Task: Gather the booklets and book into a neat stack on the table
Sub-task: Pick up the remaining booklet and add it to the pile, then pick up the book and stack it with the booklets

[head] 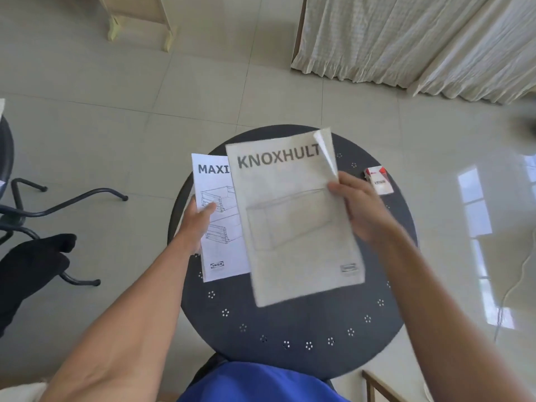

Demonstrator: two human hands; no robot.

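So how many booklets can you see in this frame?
2. The KNOXHULT booklet is gripped at its right edge by the right hand, overlapping the MAXI booklet, which the left hand holds. Others may lie hidden beneath.

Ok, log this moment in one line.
left hand: on MAXI booklet | right hand: holding KNOXHULT booklet above table | stack: unfinished

"KNOXHULT" heads the top booklet [295, 216]; "MAXI" and an IKEA logo mark the lower booklet [216, 227]; the small pack [379, 181] perhaps reads "VESS".
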